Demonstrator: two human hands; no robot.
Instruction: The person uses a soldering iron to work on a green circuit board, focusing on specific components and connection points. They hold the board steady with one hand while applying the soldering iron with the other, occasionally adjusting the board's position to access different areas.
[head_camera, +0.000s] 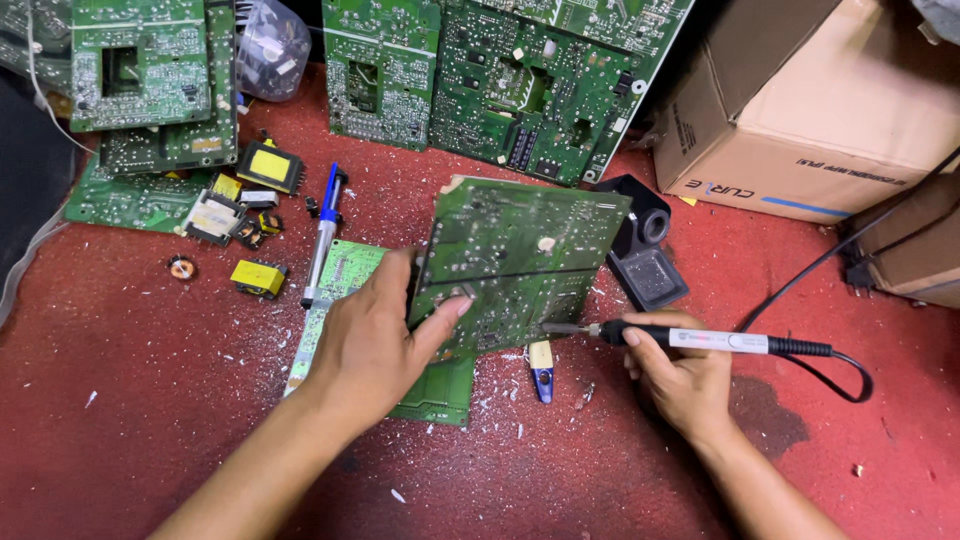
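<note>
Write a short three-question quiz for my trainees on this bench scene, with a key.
1. True or false: the right hand holds a soldering iron with its tip at the board.
2. What does the left hand do? A) lies flat on the mat B) props the board on edge C) lifts the box
3. Fill in: the blue desoldering pump lies on the red ___.

Key: 1 true; 2 B; 3 mat.
</note>
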